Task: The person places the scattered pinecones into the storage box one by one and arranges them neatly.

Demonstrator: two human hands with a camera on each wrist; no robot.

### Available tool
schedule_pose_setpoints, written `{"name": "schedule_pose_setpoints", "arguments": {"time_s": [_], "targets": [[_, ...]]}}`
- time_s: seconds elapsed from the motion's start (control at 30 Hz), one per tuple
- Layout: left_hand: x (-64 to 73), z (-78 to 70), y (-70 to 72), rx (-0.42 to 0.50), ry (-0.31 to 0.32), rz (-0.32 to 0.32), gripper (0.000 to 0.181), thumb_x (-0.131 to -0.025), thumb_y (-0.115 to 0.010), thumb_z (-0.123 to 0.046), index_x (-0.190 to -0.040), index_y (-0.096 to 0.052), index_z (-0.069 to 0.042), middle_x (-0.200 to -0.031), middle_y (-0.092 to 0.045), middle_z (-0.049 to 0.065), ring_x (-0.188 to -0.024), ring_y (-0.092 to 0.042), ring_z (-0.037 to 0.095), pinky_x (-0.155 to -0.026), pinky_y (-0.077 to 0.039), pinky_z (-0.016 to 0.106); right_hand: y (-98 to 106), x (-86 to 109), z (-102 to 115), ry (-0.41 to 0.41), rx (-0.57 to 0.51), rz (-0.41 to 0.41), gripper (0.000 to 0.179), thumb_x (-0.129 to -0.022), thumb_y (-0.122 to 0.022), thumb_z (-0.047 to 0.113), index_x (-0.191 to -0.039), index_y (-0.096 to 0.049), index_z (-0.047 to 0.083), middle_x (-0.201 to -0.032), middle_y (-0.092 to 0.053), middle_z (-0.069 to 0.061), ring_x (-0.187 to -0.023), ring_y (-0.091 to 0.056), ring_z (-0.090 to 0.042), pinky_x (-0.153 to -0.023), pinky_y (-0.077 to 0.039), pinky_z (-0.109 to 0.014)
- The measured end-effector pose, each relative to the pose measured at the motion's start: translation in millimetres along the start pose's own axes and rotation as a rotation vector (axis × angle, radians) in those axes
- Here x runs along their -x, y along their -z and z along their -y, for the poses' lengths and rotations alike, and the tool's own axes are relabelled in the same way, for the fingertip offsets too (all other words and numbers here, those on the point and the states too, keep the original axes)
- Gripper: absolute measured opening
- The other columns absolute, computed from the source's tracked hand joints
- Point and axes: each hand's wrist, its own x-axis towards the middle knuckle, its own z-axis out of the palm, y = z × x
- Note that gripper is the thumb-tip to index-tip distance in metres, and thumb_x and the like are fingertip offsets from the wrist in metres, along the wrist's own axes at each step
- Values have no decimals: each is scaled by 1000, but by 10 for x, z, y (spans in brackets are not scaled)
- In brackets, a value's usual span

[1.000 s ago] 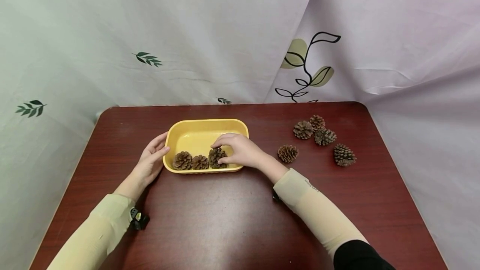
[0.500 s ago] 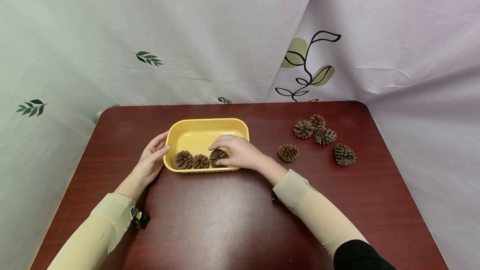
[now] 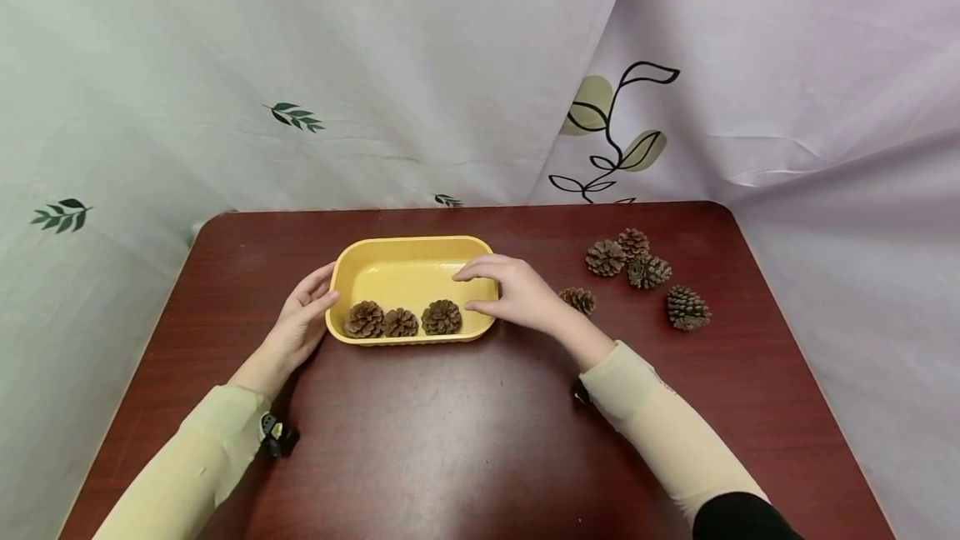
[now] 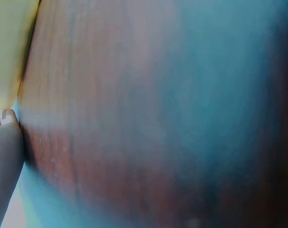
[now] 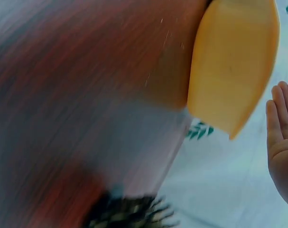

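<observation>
A yellow rectangular plastic basin (image 3: 412,247) lies on the table, with three pine cones in a row along its near wall: a left one (image 3: 365,320), a smaller middle one (image 3: 400,323) and a right one (image 3: 442,317). My left hand (image 3: 298,322) holds the basin's left end, thumb at the rim, the other fingertips partly hidden behind the wall. Over the basin's right end is my right hand (image 3: 517,293), thumb and fingers spread apart, nothing between them. The right wrist view shows that hand (image 5: 282,137) beside the basin's outer wall (image 5: 231,61).
Several pine cones lie on the right of the dark red table (image 3: 420,440): a cluster with a front cone (image 3: 649,272), a lone cone (image 3: 687,308), and one (image 3: 578,300) partly covered by my right wrist. A white curtain (image 3: 375,65) hangs behind the table.
My right hand has let go of the right pine cone, which stays in the basin, and has moved right and slightly up. My left hand has not moved.
</observation>
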Motion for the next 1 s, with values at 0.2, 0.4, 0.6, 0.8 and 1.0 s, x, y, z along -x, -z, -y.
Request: {"name": "schedule_pose_setpoints", "arguments": {"time_s": [0.2,0.4,0.6,0.8,1.0], "targets": [[-2,7,5,7,-15,8,45,-108,-46,7,-136,-65,-23,-135,-72,-11,-122,-67,2,-99,-56,18,186,160,-86,-17,-2,-75,40,-84,-88,4,-122,-77,2,-123,-76,-12,-121,-70,-29,-112,-54,-46],[6,7,-4,5,-13,7,45,-108,-46,7,-136,-65,-24,-134,-72,-12,-120,-67,1,-99,-57,18,371,346,-194,-66,14,-93,38,-87,-87,7,-123,-77,5,-123,-76,-10,-121,-70,-27,-109,-55,-45],[12,1,-8,-2,-6,3,45,-108,-46,6,-136,-65,-24,-134,-72,-12,-120,-68,2,-98,-57,18,520,555,-312,-104,50,-124,39,-86,-88,7,-124,-77,9,-124,-76,-9,-121,-70,-28,-108,-55,-46],[12,-1,-13,-21,5,-8,44,-108,-48,4,-134,-65,-27,-134,-71,-14,-120,-67,1,-99,-57,18,610,765,-435,-145,79,-134,42,-85,-89,5,-125,-77,9,-125,-76,-8,-122,-69,-29,-107,-54,-48],[10,-11,-15,-11,10,-8,44,-108,-48,5,-135,-65,-26,-134,-71,-14,-120,-67,1,-99,-57,18,660,955,-526,-195,92,-128,44,-84,-90,7,-125,-76,7,-126,-76,-8,-123,-69,-29,-106,-54,-49]]}}
